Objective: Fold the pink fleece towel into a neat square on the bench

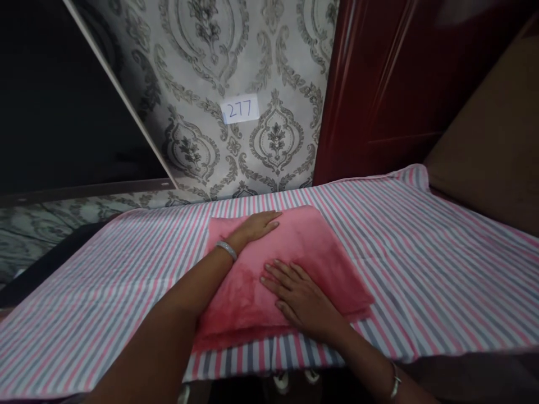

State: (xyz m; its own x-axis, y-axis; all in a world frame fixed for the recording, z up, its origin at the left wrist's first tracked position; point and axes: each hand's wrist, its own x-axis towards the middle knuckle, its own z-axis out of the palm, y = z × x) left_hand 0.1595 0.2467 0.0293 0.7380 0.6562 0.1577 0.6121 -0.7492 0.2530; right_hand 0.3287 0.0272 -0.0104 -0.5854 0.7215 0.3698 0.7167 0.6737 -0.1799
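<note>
A folded pink cloth (320,255) lies on the striped sheet (442,264) in the middle of the view. My left hand (256,226) rests flat on the cloth's far left part, fingers stretched out toward the right, a silver bangle on the wrist. Flat on the near middle of the cloth lies my right hand (297,297), its fingers spread and pointing left, with a bangle on that wrist too. Neither hand grips anything.
The pink, grey and white striped sheet covers a table-like surface. Behind it stands a wall with grey damask wallpaper (202,73) and a paper label reading 277 (240,108). A dark red door (404,84) stands at the right, a dark panel (54,95) at the left.
</note>
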